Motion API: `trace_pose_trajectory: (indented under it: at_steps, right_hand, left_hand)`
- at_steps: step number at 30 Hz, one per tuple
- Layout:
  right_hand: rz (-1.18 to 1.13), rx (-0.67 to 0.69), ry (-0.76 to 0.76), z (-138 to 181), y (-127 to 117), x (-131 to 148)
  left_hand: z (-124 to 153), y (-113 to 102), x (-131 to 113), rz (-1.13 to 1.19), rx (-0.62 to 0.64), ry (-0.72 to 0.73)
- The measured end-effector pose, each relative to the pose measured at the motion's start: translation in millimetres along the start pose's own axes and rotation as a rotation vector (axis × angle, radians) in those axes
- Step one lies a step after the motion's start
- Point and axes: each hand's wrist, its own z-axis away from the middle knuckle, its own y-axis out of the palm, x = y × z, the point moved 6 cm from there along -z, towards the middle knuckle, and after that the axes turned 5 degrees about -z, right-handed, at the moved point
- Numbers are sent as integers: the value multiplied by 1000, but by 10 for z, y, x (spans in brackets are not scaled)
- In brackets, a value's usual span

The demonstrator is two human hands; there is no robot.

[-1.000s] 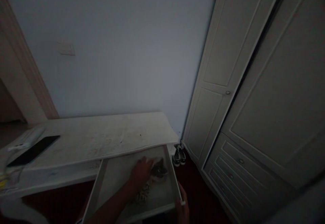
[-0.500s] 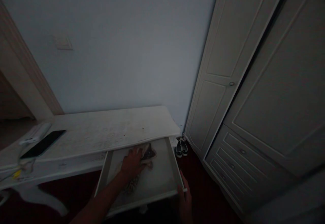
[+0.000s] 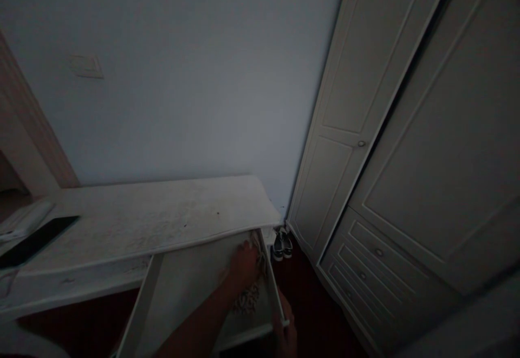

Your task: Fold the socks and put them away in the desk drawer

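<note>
My left hand (image 3: 245, 263) is down inside a pulled-out drawer (image 3: 182, 287), closed on a bunched, light brownish cloth (image 3: 248, 297) with a shaggy, patterned part. The cloth lies against the drawer's right wall, partly covered by my fingers. At the front right corner of the drawer, my right hand (image 3: 285, 323) grips the side from outside. Its lower part fades into the dark.
Above the drawer is a worn white desk (image 3: 170, 206) with a dark phone or tablet (image 3: 38, 240) and a white object (image 3: 28, 220) at left. Dark shoes (image 3: 281, 244) stand on the floor by a wardrobe (image 3: 337, 152).
My left hand has moved right across the drawer bottom with the cloth, from the middle to the right wall. My right hand stays on the drawer corner. The view has shifted slightly.
</note>
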Motion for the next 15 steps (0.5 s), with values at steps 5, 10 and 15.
trace_pose_trajectory:
  at_steps: [5,10,15]
  right_hand:
    - [-29,54,-57,-13,71,81]
    - [-27,50,-56,24,85,188]
    - [-22,7,-27,8,69,205]
  left_hand:
    - [332,153,13,-10,119,261]
    - [819,331,135,5,195,489]
    - [1143,398,758,22,271,329]
